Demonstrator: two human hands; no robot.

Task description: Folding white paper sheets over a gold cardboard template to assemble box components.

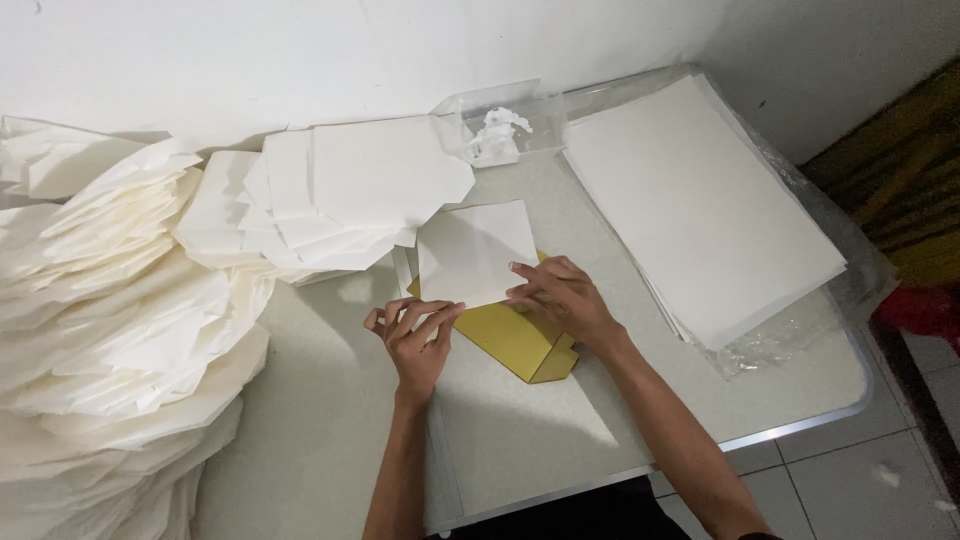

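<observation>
Nearest to the camera, both forearms are reaching up over the tabletop [330, 420] toward a white paper sheet [475, 250] that is lying on a yellow template block [520, 340].

I am pressing the left hand [415, 335] at the sheet's lower left edge; its fingers are curled together and pinching the paper border, clamped on the fold line there. I am laying the right hand [560, 295] flat on the sheet's lower right part, fingers spread and bearing down, holding paper and block in register.

For a clean fold, I am judging these points to matter:
1. Keeping the right hand's pressure steady so the sheet is not sliding off the block.
2. Drawing the left fingertips along the block's edge rather than lifting, so the crease is following that edge.
3. Keeping the sheet clear of the folded paper pile [350, 195] just beside its upper left.

A flat stack of unfolded sheets [700, 200] is lying well apart to the right, in clear wrapping. Heaps of folded pieces [110, 330] are filling the left side.
</observation>
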